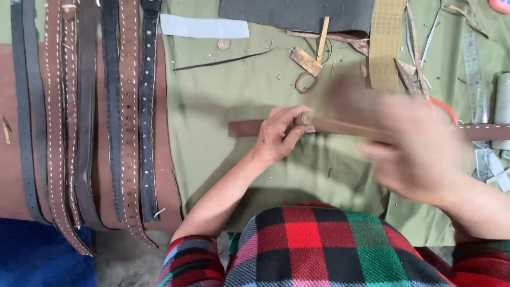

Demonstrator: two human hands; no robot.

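Bare green cloth (212,106) lies open between the hanging belts (127,106) and the scrap pile (319,53).

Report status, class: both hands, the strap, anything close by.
Left hand pinches punch on brown leather strap. Right hand blurred above strap, grip unclear. Scissors beyond, apart.

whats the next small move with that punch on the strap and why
Probably slide the punch a step along the brown strap: the left hand holds it upright on the strap, while the blurred right hand is mid-swing, so exact contact is unclear.
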